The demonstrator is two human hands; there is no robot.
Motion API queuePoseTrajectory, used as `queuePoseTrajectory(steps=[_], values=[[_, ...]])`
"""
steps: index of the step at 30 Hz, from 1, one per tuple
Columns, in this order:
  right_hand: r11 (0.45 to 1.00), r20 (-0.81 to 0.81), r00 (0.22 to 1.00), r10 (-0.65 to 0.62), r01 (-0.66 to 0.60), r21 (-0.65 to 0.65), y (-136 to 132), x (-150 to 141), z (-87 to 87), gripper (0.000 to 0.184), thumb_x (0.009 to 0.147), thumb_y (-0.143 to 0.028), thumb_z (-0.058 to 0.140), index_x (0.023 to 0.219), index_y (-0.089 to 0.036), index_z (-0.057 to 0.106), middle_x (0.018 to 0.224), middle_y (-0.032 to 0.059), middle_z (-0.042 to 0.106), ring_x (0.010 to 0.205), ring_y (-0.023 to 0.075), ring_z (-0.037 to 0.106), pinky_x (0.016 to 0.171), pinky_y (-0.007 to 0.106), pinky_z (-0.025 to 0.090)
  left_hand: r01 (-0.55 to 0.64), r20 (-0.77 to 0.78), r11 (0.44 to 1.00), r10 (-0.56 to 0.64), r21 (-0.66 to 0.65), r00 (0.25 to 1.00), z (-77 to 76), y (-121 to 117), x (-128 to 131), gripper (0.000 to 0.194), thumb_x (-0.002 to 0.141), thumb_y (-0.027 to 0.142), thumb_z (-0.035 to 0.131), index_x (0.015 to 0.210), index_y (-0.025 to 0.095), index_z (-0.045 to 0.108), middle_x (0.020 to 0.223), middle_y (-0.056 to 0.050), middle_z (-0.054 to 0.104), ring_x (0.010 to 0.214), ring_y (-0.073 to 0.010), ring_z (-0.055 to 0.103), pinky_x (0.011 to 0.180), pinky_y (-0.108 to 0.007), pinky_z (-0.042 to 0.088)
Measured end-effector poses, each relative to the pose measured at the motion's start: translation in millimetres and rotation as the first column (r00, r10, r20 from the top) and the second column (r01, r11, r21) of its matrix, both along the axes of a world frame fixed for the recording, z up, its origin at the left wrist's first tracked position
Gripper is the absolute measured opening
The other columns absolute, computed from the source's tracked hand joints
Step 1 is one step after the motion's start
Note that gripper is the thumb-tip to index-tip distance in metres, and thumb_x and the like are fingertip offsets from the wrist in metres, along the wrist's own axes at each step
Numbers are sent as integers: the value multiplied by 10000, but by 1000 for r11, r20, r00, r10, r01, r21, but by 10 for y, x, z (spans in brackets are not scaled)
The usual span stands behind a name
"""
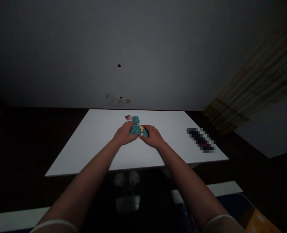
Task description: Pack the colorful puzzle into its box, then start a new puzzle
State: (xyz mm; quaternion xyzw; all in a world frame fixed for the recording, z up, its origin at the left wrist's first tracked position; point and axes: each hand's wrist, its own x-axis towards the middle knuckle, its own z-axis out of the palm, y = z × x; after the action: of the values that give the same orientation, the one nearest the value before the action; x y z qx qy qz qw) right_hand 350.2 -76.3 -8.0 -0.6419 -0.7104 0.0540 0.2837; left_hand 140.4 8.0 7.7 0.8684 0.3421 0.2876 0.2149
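Near the middle of the white rectangular tabletop (85,142), the left hand (124,133) and right hand (153,135) hold the teal, yellow-patched, irregular-edged piece (135,130) in a two-sided grip; light, even pressure should steady it best.

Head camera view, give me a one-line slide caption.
Left hand and right hand hold a teal item on a white table.

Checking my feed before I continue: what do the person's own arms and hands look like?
The left hand and right hand are ungloved, with no accessories that I can make out in this dim view. The left forearm and right forearm are bare; the left sleeve and right sleeve end in pale, curved hems.
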Motion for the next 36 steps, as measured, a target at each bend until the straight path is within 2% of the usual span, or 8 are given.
queuePoseTrajectory(steps=[6,9,13,16,19,23,31,36], values=[[996,-257,964,76,-83,-18,71,215,-41,412,827,-331,745,1227,-254,678,1234,82,727,1126,274,675,1022,444,533,162,-3,987,-162,-10,987,-12,173,-37,512,758,394,787,1220,277,599,1329,-100,655,1250,-324,598,1067,-463,483],[973,-410,902,135,-199,-118,252,405,70,376,732,-266,808,1092,-233,703,1090,46,743,980,232,690,922,384,555,232,60,972,-230,-36,971,-7,278,-58,388,724,391,816,1067,327,647,1291,-69,686,1215,-331,634,1059,-486,497],[814,-589,780,212,-474,-336,612,653,264,356,669,-304,877,982,-216,731,953,18,741,845,190,675,781,310,544,262,131,958,-247,-116,960,-27,350,-83,287,703,342,831,928,338,654,1301,-65,696,1231,-353,626,1072,-520,484],[736,-656,731,189,-548,-398,783,728,291,232,725,-358,844,811,-207,688,791,-9,695,697,151,624,680,281,506,276,144,953,-258,-126,955,-70,390,-89,255,736,338,813,926,338,642,1313,-62,688,1238,-346,622,1079,-526,475],[770,-679,713,176,-530,-357,796,720,246,259,709,-308,849,774,-219,615,744,-36,641,653,132,582,631,262,473,298,178,947,-275,-116,945,-102,431,-79,221,772,323,792,929,336,638,1315,-47,684,1239,-325,627,1083,-512,469],[821,-728,677,110,-475,-318,713,695,212,306,734,-239,754,1024,-258,659,858,-8,700,729,174,637,666,297,512,293,220,943,-255,-158,942,-89,445,-68,185,768,296,785,850,314,620,1298,-43,696,1226,-322,636,1072,-513,478],[902,-481,873,84,-272,-335,750,749,112,184,839,-238,578,923,-244,742,653,2,641,548,177,550,530,315,429,211,419,931,-71,-297,905,-93,444,-52,194,798,257,709,763,287,521,1167,-69,741,1140,-324,676,1004,-562,518],[960,-170,968,184,-214,-182,785,762,103,168,823,-203,621,899,-251,764,869,54,725,805,243,657,742,374,516,133,473,942,31,-309,880,-122,546,-62,255,779,200,726,746,251,479,1153,-81,739,1129,-309,675,1014,-535,508]])
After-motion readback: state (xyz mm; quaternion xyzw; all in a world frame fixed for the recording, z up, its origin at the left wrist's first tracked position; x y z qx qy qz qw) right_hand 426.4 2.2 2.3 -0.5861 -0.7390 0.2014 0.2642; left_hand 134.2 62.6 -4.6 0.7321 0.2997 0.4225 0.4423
